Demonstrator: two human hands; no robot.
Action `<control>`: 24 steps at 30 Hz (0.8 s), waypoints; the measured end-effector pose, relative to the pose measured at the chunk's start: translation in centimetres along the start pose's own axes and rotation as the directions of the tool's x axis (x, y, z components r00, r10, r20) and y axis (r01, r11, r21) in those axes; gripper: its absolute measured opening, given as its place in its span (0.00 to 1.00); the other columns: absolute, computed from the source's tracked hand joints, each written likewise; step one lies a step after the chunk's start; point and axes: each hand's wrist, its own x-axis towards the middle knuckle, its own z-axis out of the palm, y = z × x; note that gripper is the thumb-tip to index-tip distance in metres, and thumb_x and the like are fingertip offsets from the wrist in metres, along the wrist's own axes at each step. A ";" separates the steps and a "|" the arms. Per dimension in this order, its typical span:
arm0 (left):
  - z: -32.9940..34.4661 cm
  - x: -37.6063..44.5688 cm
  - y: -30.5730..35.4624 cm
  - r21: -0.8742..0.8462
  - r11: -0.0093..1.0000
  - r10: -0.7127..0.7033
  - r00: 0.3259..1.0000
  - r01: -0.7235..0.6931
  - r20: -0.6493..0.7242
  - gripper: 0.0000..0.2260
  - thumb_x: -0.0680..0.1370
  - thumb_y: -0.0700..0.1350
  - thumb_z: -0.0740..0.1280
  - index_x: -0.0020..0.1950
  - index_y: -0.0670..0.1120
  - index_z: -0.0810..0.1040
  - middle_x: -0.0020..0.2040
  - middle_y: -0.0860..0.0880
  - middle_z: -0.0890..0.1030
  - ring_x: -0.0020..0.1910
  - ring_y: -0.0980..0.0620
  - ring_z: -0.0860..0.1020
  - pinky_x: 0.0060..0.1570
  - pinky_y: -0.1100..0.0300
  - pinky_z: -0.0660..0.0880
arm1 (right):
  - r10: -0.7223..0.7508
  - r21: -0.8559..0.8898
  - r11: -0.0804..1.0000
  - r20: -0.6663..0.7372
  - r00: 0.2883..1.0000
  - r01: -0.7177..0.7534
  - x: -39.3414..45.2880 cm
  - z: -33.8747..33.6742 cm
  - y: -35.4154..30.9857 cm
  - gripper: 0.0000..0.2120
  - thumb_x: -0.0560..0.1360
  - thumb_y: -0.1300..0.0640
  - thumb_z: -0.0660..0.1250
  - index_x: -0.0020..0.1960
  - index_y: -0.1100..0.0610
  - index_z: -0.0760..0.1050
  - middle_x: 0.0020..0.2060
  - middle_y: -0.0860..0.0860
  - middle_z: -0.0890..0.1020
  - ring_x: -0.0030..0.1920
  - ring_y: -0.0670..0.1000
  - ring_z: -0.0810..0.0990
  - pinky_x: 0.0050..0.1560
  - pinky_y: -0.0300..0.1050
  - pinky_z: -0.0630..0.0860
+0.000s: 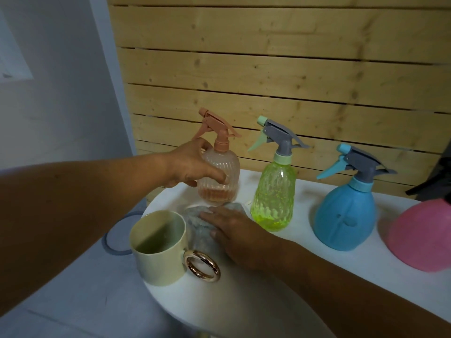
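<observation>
Gripping the peach spray bottle (219, 189) with curled fingers of the left hand (188, 164). Standing upright at the white table's (244, 301) far left, nozzle pointing left. Pressing the grey cloth (195, 218) before it with straight fingers of the right hand (234, 230).

The right edge cuts off the pink bottle (419, 237); the right hand (235, 231) covers much of the grey cloth (195, 218).

A single wide-angle camera sits on my head, facing forward and down. It views the white table (219, 301) at close range; my left hand (192, 164) and right hand (234, 230) sit mid-frame, the wooden slat wall (268, 69) far behind.
</observation>
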 end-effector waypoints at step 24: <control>2.0 -1.9 -2.0 0.017 0.999 -0.028 0.998 0.027 0.057 0.38 0.66 0.46 0.84 0.70 0.51 0.67 0.60 0.49 0.77 0.58 0.47 0.79 0.57 0.42 0.81 | -0.026 -0.208 0.978 -0.196 0.980 -0.016 -7.4 0.1 -0.9 0.23 0.78 0.50 0.54 0.69 0.48 0.76 0.63 0.49 0.81 0.60 0.56 0.82 0.59 0.51 0.79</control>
